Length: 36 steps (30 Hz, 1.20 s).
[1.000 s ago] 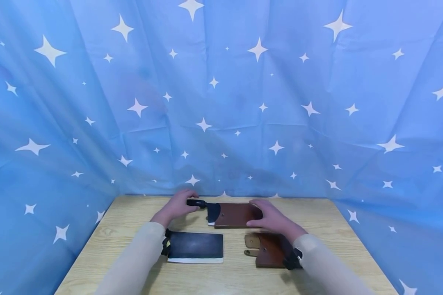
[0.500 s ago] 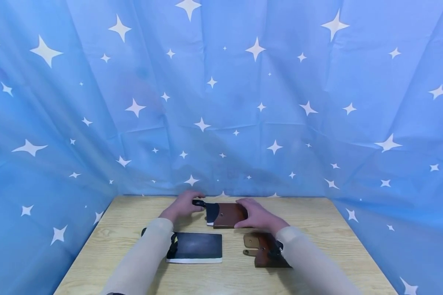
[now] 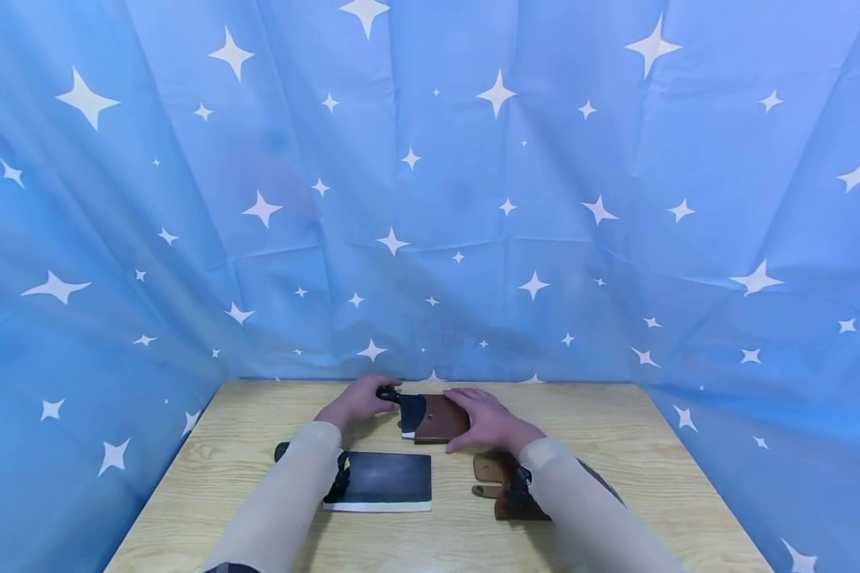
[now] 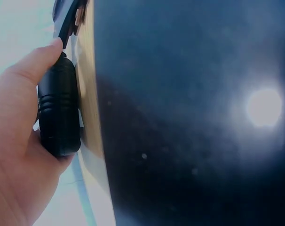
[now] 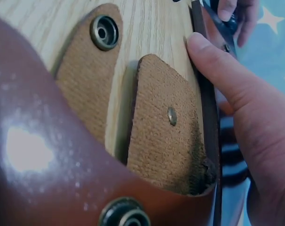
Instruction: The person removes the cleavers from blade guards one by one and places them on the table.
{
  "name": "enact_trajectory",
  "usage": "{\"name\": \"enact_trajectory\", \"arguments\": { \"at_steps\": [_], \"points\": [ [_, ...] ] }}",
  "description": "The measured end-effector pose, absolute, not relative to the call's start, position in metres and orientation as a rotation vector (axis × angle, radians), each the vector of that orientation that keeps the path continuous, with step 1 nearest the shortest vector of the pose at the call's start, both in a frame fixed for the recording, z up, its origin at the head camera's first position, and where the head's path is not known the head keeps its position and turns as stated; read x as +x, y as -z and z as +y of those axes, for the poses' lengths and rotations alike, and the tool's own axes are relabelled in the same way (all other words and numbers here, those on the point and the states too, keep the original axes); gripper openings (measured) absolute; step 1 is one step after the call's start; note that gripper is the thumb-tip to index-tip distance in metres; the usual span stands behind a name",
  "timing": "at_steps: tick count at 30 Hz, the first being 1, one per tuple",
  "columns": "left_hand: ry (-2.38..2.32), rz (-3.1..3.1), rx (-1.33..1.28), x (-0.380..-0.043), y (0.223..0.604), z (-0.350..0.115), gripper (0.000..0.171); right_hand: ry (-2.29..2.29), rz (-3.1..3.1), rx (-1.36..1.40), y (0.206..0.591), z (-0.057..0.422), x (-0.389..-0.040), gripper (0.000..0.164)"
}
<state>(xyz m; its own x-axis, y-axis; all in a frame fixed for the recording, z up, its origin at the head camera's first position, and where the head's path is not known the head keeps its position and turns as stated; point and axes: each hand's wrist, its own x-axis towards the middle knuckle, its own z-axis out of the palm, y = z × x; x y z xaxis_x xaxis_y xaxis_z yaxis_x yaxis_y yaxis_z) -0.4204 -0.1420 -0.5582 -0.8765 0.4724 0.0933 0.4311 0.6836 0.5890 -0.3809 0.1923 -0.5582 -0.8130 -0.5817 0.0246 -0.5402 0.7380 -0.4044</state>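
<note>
Slid the right hand (image 3: 490, 426) leftward along the sheath (image 3: 437, 419), grasping it across both edges; brought the left hand (image 3: 361, 399) closer, clasping the handle (image 4: 60, 106). Kept the mostly sheathed knife (image 3: 412, 415) at the worktop's (image 3: 208, 477) far side, seemingly better braced.

Bare cleaver (image 3: 394, 476): blue-black, whitish strip along its edge (image 3: 390, 506). Beyond it, far sheath (image 3: 437, 422): reddish brown; handle (image 4: 59, 108) black. Right of the cleaver, near sheath (image 3: 521, 511): brown, flaps (image 5: 88, 84) tan. Beneath the cleaver, table (image 3: 430, 545): pale wood grain. Behind the cleaver, curtain (image 3: 466, 171): blue, white four-pointed stars.
</note>
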Motion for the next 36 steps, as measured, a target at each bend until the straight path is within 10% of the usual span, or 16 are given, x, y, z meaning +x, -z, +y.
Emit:
{"name": "enact_trajectory", "arguments": {
  "at_steps": [36],
  "points": [
    [-0.964,2.886,0.829,-0.418,0.547,-0.142,0.028,0.472,3.009,-0.977,0.551,0.192,-0.376,0.12]
  ]
}}
